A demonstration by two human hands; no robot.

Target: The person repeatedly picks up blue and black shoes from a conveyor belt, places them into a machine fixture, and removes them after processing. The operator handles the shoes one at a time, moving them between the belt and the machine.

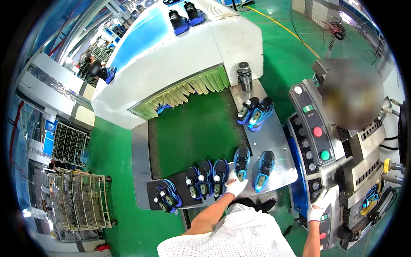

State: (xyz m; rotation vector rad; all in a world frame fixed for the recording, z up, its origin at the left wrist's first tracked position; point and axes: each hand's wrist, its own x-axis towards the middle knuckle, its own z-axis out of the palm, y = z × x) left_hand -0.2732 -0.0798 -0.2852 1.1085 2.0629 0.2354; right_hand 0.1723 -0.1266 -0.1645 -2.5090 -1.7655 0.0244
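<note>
My left hand, in a white glove, is closed at the heel end of a blue and black sports shoe on the metal table edge. To its right lies a similar blue shoe, apart from the hand. Left of it, three dark blue shoes stand side by side on a black mat, their tops tied with pale pieces. My right hand, also gloved, rests with fingers stretched along the side of the machine control panel, below its green button.
More shoes sit at the mat's left end, and a pair near a metal flask. Ahead is a large white machine with a fringed curtain over a green belt. Wire carts stand left; a fan is back right.
</note>
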